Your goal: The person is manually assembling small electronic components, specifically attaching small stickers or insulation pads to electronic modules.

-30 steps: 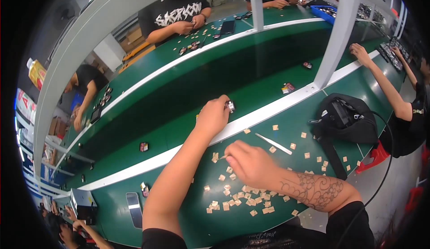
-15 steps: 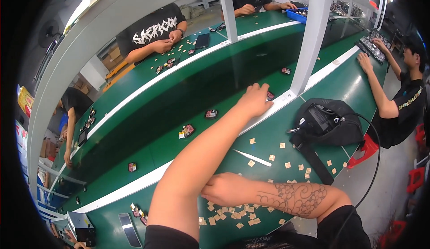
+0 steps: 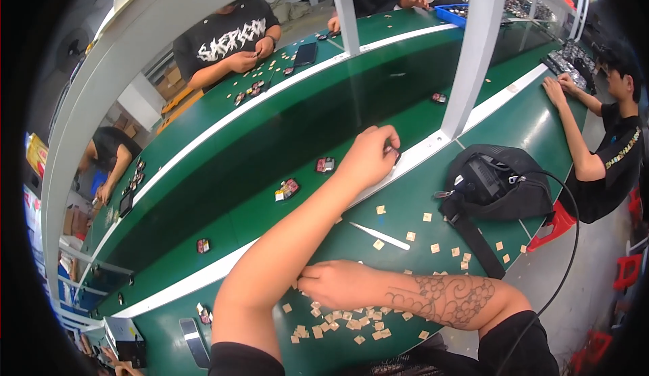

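Note:
My left hand [image 3: 370, 156] reaches over the white rail at the belt's near edge. Its fingers curl round a small dark red-and-black electronic module [image 3: 393, 154], mostly hidden by the hand. On the green belt to its left lie similar modules, one [image 3: 325, 165] close by and another with a yellow-white part [image 3: 286, 189]. My right hand [image 3: 332, 284] is closed low over the near bench, under my left forearm. Its fingertips are pressed together, and what they hold, if anything, I cannot make out. Small tan square pieces [image 3: 348, 316] lie scattered below and around it.
White tweezers [image 3: 380, 235] rest on the bench before a black bag [image 3: 497, 183] with a cable. A phone [image 3: 194, 342] lies at lower left. A white post [image 3: 472, 58] rises from the rail. Co-workers sit across the belt and at right.
My left hand has drawn back a little to the left, with the module now in its fingers. The right hand has barely shifted. The co-worker at right has lowered one hand from the metal parts.

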The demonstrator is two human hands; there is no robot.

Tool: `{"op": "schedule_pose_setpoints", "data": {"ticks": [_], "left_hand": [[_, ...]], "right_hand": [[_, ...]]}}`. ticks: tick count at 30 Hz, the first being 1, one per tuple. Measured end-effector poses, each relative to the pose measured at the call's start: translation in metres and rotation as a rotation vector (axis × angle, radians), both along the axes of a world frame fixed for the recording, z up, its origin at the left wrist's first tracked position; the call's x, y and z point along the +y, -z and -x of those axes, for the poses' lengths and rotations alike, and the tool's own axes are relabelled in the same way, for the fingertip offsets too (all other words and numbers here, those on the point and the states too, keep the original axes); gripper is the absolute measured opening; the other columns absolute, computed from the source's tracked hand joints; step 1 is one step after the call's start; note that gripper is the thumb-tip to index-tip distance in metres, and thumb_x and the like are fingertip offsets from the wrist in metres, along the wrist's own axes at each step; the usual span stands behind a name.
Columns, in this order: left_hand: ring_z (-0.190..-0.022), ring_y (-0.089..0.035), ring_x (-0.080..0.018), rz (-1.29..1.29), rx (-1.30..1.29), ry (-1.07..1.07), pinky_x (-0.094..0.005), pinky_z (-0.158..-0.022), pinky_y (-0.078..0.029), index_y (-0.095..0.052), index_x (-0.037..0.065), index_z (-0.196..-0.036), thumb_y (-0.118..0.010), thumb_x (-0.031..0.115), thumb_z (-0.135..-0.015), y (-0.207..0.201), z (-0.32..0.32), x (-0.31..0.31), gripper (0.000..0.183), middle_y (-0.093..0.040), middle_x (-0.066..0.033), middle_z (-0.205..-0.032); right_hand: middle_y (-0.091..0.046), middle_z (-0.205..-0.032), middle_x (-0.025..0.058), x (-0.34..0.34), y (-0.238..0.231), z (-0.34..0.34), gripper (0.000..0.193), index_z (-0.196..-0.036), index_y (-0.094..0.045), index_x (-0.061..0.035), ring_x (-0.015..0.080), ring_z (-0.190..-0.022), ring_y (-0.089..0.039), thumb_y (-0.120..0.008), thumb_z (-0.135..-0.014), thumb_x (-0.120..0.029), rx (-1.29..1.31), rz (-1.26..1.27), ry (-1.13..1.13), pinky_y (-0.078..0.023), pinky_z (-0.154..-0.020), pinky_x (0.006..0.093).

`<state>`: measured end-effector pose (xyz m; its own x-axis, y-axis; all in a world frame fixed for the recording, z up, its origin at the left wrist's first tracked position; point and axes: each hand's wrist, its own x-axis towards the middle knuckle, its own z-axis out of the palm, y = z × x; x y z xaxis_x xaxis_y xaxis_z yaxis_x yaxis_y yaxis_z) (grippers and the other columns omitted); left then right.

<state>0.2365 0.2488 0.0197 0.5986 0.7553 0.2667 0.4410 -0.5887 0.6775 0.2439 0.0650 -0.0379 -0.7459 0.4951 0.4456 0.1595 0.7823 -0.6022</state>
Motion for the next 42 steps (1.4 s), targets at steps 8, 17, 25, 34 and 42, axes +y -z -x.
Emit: {"op": "schedule_pose_setpoints", "data": {"ticks": [8,17,25,34,42], "left_hand": [[-0.074,-0.061,-0.0243,0.286,0.014,-0.198,-0.0383,-0.069,-0.05,-0.061,0.0,-0.1,-0.073,0.001,-0.093,-0.003,0.163,-0.123,0.013,-0.06,-0.0129,-0.087],[-0.098,-0.064,-0.0397,0.094,0.381,-0.447,-0.0494,-0.087,-0.055,-0.065,0.008,-0.13,-0.073,0.012,-0.097,-0.009,0.221,-0.233,0.034,-0.064,-0.0142,-0.102],[-0.112,-0.057,-0.0342,-0.013,0.233,-0.384,-0.0455,-0.095,-0.051,-0.064,0.008,-0.136,-0.086,0.019,-0.087,0.014,0.234,-0.241,0.054,-0.056,-0.0115,-0.12],[-0.108,-0.059,-0.0295,-0.152,0.224,-0.335,-0.0413,-0.088,-0.048,-0.064,0.004,-0.115,-0.085,0.02,-0.084,0.025,0.236,-0.246,0.041,-0.059,-0.01,-0.112],[-0.1,-0.061,-0.0291,-0.215,0.255,-0.371,-0.0421,-0.083,-0.049,-0.066,0.005,-0.118,-0.09,0.019,-0.078,0.026,0.227,-0.249,0.049,-0.06,-0.0081,-0.104]], "right_hand": [[-0.055,-0.1,0.0045,-0.009,-0.036,-0.008,0.026,-0.116,-0.071,-0.0144,0.0215,-0.082,-0.069,-0.075,-0.09,-0.01,0.133,-0.082,0.052,-0.058,-0.063,0.0359],[-0.053,-0.103,0.0089,0.006,-0.043,-0.014,0.035,-0.125,-0.072,-0.0023,0.0247,-0.08,-0.066,-0.071,-0.09,0.003,0.11,0.111,0.155,-0.057,-0.069,0.0383],[-0.054,-0.101,0.0074,-0.001,-0.053,-0.003,0.031,-0.12,-0.076,-0.0067,0.0241,-0.077,-0.066,-0.074,-0.09,0.003,-0.253,0.199,0.058,-0.057,-0.065,0.0392],[-0.058,-0.1,0.0069,-0.015,-0.067,0.006,0.032,-0.115,-0.075,-0.0062,0.0266,-0.083,-0.071,-0.075,-0.084,0.002,-0.427,-0.06,0.164,-0.061,-0.068,0.0396],[-0.059,-0.102,0.0093,-0.025,-0.067,0.011,0.024,-0.105,-0.068,-0.0053,0.0313,-0.085,-0.071,-0.072,-0.083,0.003,-0.515,-0.055,0.247,-0.062,-0.07,0.043]]}}
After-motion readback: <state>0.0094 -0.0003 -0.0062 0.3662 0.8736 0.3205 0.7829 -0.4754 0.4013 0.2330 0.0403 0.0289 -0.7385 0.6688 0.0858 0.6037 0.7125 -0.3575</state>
